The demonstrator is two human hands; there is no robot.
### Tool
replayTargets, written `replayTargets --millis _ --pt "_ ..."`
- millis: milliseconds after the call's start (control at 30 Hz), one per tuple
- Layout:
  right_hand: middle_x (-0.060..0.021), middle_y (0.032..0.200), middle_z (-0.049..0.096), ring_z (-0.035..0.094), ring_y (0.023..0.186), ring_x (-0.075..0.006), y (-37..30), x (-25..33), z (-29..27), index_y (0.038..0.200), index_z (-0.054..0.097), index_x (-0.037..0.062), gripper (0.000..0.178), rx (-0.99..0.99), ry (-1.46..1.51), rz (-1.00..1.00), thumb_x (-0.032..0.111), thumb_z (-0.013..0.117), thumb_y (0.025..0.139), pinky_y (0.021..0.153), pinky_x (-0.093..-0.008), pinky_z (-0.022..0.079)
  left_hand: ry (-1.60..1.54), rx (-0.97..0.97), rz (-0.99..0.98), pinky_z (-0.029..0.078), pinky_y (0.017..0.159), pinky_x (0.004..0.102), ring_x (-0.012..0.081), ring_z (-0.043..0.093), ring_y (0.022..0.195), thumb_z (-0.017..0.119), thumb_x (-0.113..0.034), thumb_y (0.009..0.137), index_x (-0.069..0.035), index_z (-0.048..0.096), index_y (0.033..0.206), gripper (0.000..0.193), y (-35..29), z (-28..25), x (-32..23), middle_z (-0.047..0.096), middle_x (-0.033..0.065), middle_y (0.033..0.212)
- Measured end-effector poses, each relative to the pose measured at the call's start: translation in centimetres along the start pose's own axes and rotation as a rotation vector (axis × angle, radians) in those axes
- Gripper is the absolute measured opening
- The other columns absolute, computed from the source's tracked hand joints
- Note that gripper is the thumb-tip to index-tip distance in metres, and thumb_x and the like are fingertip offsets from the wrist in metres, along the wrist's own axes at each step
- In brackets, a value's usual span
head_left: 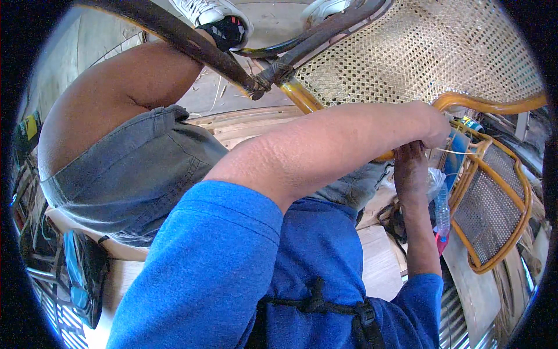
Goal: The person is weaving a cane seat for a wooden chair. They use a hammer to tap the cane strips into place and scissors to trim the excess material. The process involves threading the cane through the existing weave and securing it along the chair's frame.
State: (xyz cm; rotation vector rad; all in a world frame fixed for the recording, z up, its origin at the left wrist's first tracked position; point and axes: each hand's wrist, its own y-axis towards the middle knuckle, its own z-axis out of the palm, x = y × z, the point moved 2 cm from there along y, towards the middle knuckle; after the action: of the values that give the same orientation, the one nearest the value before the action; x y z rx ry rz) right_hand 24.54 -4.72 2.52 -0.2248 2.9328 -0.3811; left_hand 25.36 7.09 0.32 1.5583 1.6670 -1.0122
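A rattan frame (299, 96) with a woven cane panel (407, 52) leans over my lap, its wooden rail running under my left forearm. My left hand (432, 125) bends over the frame's edge near the curved rattan rail (494, 104); its fingers are hidden behind the back of the hand. Just below it, my right hand (411, 163) has its fingers bent and drawn together against the rail. What they pinch is hidden. A thin pale cane strand (459, 152) stretches rightward from beside the hands.
To the right stand a rattan piece with a cane panel (494, 203) and a clear plastic bottle (442, 215). Dark metal-like poles (174, 35) cross above my bare leg. A blue and black bag (81, 279) lies at the left. Another person's white shoe (331, 9) shows at the top.
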Motion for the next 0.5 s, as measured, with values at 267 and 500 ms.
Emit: replayTargets --millis 267,500 --pt "-0.0131 0.102 0.059 0.056 0.097 -0.0300 0.1 0.1 -0.5 0.101 0.058 0.0044 0.021 -0.052 -0.062 -0.059 0.017 0.052 0.085 0.081 -0.0388 0.048 -0.064 -0.038 -0.037 0.049 0.078 0.0396 0.0273 0.062 0.094 0.059 -0.016 0.074 -0.009 0.067 0.100 0.028 -1.2 -0.2 -0.3 0.064 0.0101 0.103" --pt "-0.0130 0.104 0.059 0.056 0.098 -0.0301 -0.6 -0.3 0.4 0.103 0.058 0.0045 0.021 0.019 -0.041 -0.011 0.016 0.053 0.086 0.080 -0.0378 0.048 -0.022 0.002 -0.004 0.049 0.077 0.0393 0.0274 0.062 0.092 0.059 -0.017 0.074 -0.008 0.067 0.099 0.028 -1.1 -0.4 -0.4 0.065 0.0100 0.102"
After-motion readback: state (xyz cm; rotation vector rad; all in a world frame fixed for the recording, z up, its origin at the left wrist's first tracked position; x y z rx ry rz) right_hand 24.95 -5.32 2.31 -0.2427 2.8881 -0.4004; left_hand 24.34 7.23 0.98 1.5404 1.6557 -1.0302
